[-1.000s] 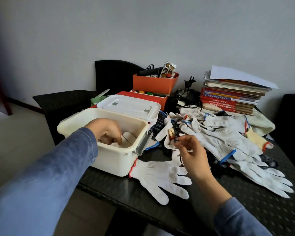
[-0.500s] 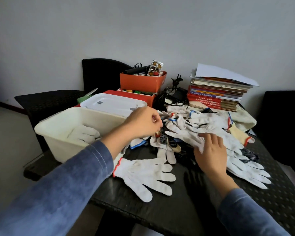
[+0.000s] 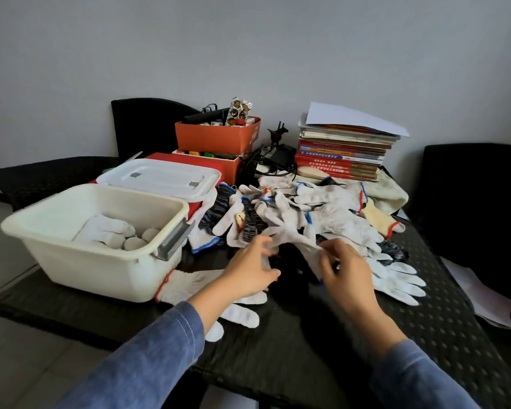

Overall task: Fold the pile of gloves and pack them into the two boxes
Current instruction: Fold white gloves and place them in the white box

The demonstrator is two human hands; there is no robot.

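1. Hands. Both hands are at the near edge of the pile of gloves (image 3: 301, 208), centre of the frame, on the black table (image 3: 307, 355).

2. Item handled. A white glove (image 3: 292, 238) is stretched between the hands, lifted slightly off the pile.

3. Right hand (image 3: 348, 276), right of centre. Fingers (image 3: 332, 246) are curled over, with the thumb below. The right end of the white glove runs in between them and is pinched there.

4. Left hand (image 3: 250, 273), centre. Its fingers are part-curled and narrow, and they touch the glove's left end. The area is motion-blurred, so a firm hold cannot be confirmed.

5. Other gloves. A flat glove with a red cuff (image 3: 195, 283) lies on the table under the left wrist, its cuff against the open box. More white gloves (image 3: 396, 278) lie fanned out to the right of the right hand.

6. Boxes. The open box (image 3: 101, 267), cream with a grey handle, sits at middle left. It contains folded gloves (image 3: 109, 231) along its right side. The lidded box (image 3: 160, 178) is directly behind it.

7. Background. An orange carton (image 3: 219, 137) and a stack of books (image 3: 342, 156) stand along the far edge of the table.
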